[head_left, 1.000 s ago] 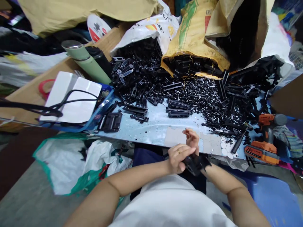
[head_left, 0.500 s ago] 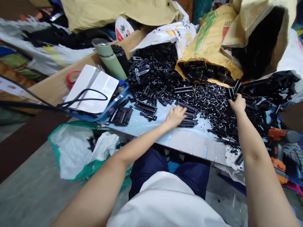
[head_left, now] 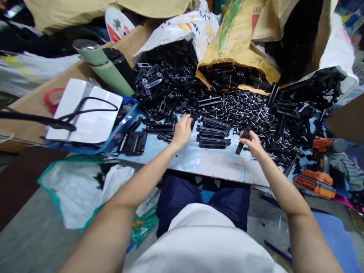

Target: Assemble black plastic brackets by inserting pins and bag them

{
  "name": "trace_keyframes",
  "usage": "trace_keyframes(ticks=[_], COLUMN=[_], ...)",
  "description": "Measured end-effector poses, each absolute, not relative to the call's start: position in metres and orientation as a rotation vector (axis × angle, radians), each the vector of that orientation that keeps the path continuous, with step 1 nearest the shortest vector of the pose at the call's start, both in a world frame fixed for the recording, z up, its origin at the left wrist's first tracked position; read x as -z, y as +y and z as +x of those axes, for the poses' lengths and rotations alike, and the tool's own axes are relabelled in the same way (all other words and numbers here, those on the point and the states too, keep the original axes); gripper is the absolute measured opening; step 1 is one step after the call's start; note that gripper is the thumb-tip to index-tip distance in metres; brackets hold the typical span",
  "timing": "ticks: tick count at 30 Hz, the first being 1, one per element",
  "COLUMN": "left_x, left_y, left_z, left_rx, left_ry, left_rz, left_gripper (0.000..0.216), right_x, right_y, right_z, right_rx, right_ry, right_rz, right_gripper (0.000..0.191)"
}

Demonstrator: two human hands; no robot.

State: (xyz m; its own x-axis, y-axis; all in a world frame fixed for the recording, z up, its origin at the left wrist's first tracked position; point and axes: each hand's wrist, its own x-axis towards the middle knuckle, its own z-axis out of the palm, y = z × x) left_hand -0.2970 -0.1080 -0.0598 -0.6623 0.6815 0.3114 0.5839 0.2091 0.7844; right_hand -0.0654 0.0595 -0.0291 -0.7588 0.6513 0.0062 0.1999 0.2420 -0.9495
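Note:
My left hand reaches over the pale blue work table and pinches a small black plastic piece at the edge of the parts heap. My right hand is closed round a long black plastic bar, held tilted just above the table. Between the hands lies a short stack of black bars. Behind them spreads a big heap of black parts and small pins.
Open sacks spill black parts at the back. A green flask and a white pad with a black cable stand left. An orange cordless drill lies right. A green-edged plastic bag sits on the floor.
Both hands left my lap and reached into the heap; the right one has come back nearer with a black bar, the left has shifted left onto a small piece.

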Motion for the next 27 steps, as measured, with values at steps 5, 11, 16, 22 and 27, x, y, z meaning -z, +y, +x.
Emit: trace_keyframes(ticks=[5, 11, 16, 22, 27], left_x=[0.054, 0.056, 0.062, 0.055, 0.048], left_y=[-0.133, -0.152, -0.148, -0.146, -0.149], left_z=[-0.226, -0.194, -0.178, -0.175, -0.167], left_rx=[-1.406, -1.33, -1.445, -1.561, -1.568], left_ry=[1.899, 1.804, 1.792, 1.921, 2.049], left_rz=[0.905, 1.074, 1.102, 1.282, 1.451], left_gripper=[0.041, 0.025, 0.037, 0.036, 0.034], right_x=[0.067, 0.065, 0.057, 0.047, 0.036], right_y=[0.012, 0.002, -0.018, -0.02, -0.014], right_z=[-0.03, -0.01, -0.053, -0.06, -0.051], right_rx=[-1.54, -0.837, -1.11, -1.694, -1.377], right_ry=[-2.077, -2.764, -2.693, -2.354, -2.517], right_rz=[-0.682, -0.547, -0.645, -0.61, -0.355], right_gripper=[0.053, 0.043, 0.05, 0.061, 0.053])
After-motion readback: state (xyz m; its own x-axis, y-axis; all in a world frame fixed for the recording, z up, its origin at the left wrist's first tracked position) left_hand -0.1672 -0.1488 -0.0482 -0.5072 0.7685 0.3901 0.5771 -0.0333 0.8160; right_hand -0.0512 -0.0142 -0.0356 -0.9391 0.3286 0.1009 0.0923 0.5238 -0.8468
